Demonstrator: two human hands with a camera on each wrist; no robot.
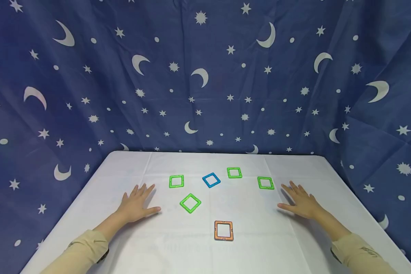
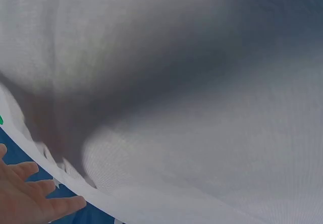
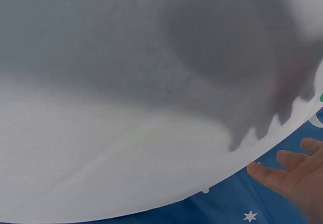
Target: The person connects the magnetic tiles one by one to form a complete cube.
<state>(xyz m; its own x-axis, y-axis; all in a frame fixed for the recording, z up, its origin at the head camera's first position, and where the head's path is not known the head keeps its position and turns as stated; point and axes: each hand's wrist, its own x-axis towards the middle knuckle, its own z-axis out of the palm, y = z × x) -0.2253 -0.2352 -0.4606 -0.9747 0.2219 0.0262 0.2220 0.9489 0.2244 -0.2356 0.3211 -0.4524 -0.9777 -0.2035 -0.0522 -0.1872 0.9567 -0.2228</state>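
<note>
My left hand (image 1: 134,205) is spread over the left side of the white table, fingers apart, holding nothing. Nearest to it are a green square frame tile (image 1: 176,176) and another green tile (image 1: 190,195) turned like a diamond. On the right side my right hand (image 1: 302,203) is spread too, with nothing in it. Just beyond its fingertips lies a third green tile (image 1: 265,177). A blue tile (image 1: 211,174) and one more green tile (image 1: 234,168) lie between the hands, farther back. Closer to me is an orange tile (image 1: 223,239).
A white cloth covers the table (image 1: 253,247), and both hands cast shadows on it. Behind and at both sides hangs a dark blue curtain (image 1: 226,125) printed with moons and stars. In the left wrist view the tabletop (image 2: 227,153) fills most of the picture.
</note>
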